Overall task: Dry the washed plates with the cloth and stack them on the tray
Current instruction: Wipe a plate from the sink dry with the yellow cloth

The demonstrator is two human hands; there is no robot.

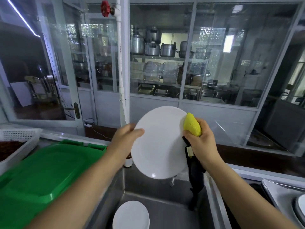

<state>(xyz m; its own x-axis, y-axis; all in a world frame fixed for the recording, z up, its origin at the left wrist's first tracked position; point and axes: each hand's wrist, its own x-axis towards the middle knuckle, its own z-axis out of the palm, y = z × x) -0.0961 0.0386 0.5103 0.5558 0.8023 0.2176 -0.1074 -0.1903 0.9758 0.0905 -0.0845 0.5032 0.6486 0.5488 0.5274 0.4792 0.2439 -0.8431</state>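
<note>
Behind the sink (165,195) is a glass wall with pots on shelves. Above the sink, the left hand (125,139) holds a white plate (158,142) by its edge, thumb on the front, tipped up. The right hand (200,141) is curled tight round a yellow and black cloth (193,125) that touches the plate's right edge. More plates (131,215) sit in the sink. A green lid (46,169) lies left of the sink, a tray (279,192) to its right.
</note>
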